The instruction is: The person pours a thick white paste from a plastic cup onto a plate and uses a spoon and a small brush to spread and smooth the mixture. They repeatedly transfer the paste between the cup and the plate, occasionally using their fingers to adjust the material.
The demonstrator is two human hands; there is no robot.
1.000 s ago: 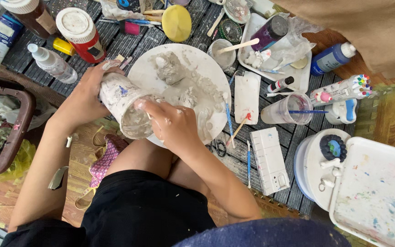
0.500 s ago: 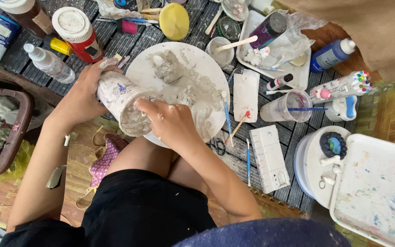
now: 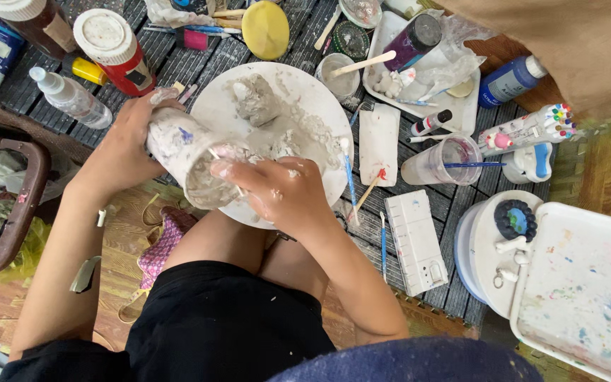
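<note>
Head view. Left hand (image 3: 125, 152) is wrapped around the side of a clay-smeared cup (image 3: 185, 159), tilted mouth-down toward the person, above the near edge of a round white board (image 3: 305, 106). Right hand (image 3: 281, 191) is pinched on a thin stick (image 3: 224, 170) poked into the cup's mouth. A grey clay lump (image 3: 256, 99) sits on the board at 12 o'clock from the cup; a red jar (image 3: 114, 49) at 11 o'clock; brushes (image 3: 351, 184) at 3 o'clock on the dark slatted surface (image 3: 461, 283). Judgement: cup light, rigid, slick with wet clay; grip mid-wall with a full wrap.
</note>
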